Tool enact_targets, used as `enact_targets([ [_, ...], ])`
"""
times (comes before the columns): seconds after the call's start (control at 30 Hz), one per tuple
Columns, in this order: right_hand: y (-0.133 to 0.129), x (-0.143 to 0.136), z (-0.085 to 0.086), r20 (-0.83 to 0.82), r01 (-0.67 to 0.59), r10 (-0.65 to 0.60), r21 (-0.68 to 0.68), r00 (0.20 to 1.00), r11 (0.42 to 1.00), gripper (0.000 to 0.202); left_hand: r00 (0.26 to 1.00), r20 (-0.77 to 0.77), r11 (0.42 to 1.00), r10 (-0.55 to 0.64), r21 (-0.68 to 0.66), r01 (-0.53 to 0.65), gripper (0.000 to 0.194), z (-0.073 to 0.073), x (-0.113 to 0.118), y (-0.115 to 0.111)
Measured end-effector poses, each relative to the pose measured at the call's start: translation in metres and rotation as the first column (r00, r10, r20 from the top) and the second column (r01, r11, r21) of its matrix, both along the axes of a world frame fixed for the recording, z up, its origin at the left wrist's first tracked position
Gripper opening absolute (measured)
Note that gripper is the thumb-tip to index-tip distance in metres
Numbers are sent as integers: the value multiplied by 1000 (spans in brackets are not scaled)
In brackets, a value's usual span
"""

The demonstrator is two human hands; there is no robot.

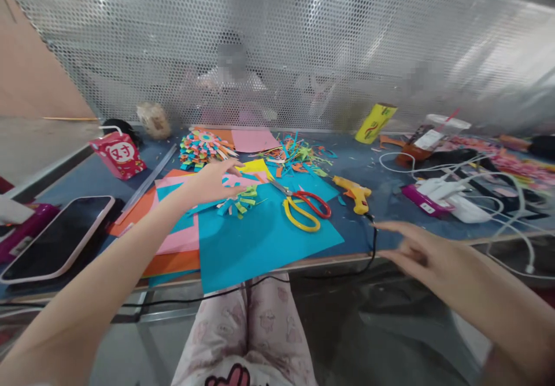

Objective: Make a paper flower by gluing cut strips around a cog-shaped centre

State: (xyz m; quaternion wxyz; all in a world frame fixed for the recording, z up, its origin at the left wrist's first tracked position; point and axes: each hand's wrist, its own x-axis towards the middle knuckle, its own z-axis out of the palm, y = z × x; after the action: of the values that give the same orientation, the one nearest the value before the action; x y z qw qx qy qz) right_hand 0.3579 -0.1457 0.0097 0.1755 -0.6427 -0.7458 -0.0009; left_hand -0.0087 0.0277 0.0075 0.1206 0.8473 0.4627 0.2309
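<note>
My left hand reaches over the paper sheets with its fingers apart, just beside a small fringed paper flower in green, blue and yellow; it does not appear to grip it. My right hand hovers at the table's front edge, thumb and index finger apart, close to the black cord of a yellow hot glue gun. Scissors with one red and one yellow handle lie slightly spread on a large blue paper sheet. Behind my left hand sits a heap of fringed paper flowers.
Paper strips litter the back. At left are a phone, a red drink carton and a clear ruler. At right, white cables tangle around a purple power strip, near a drink cup and a yellow can.
</note>
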Motion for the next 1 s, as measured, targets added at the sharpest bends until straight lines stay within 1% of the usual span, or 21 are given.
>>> enact_targets([
  [0.03,9,-9,0,40,-48,47,25,998,999,41,999,-47,999,-23,-24,22,64,-1,-3,0],
  [0.07,18,-19,1,96,-100,98,18,991,995,45,994,-90,998,-59,-42,55,66,-3,-4,-1],
  [0.1,28,-30,2,136,-135,133,4,982,991,44,987,-127,994,-103,-49,97,67,-6,-4,-2],
  [0.17,47,-48,7,119,-137,143,-61,983,989,35,969,-173,984,-177,-29,175,67,-12,-4,-7],
  [0.23,63,-62,13,1,-121,122,-118,993,986,28,965,-184,979,-190,38,200,64,-20,-1,-11],
  [0.3,75,-70,21,-166,-152,133,-103,977,983,30,967,-172,972,-187,109,207,55,-27,1,-13],
  [0.37,85,-74,28,-285,-194,158,-101,945,976,33,969,-134,960,-207,162,228,48,-31,3,-14],
  [0.5,94,-79,38,-357,-215,144,-167,923,962,32,960,-43,932,-277,229,279,36,-33,6,-16],
  [0.6,93,-82,43,-445,-282,174,-189,878,940,29,957,4,930,-291,236,282,31,-32,10,-20],
  [0.7,88,-87,47,-572,-402,220,-213,790,891,32,955,104,952,-277,166,258,30,-30,20,-30],
  [0.77,84,-92,50,-641,-489,248,-228,726,842,34,939,227,966,-260,52,255,34,-28,34,-38],
  [0.8,82,-96,52,-668,-528,267,-223,695,819,35,917,307,962,-254,-19,273,39,-27,42,-42],
  [0.83,80,-99,53,-688,-563,289,-208,665,800,36,882,395,945,-256,-90,314,44,-26,52,-46],
  [0.87,79,-102,54,-704,-587,309,-188,639,787,37,827,491,912,-273,-141,385,46,-25,62,-49],
  [0.93,76,-108,56,-727,-615,332,-155,601,773,40,666,687,821,-291,-178,542,45,-23,81,-53],
  [0.97,75,-109,57,-733,-616,331,-150,594,773,41,604,753,788,-262,-195,584,42,-22,90,-55],
  [1.0,74,-109,58,-737,-611,324,-151,593,777,42,557,799,761,-225,-213,613,37,-22,97,-55],
])
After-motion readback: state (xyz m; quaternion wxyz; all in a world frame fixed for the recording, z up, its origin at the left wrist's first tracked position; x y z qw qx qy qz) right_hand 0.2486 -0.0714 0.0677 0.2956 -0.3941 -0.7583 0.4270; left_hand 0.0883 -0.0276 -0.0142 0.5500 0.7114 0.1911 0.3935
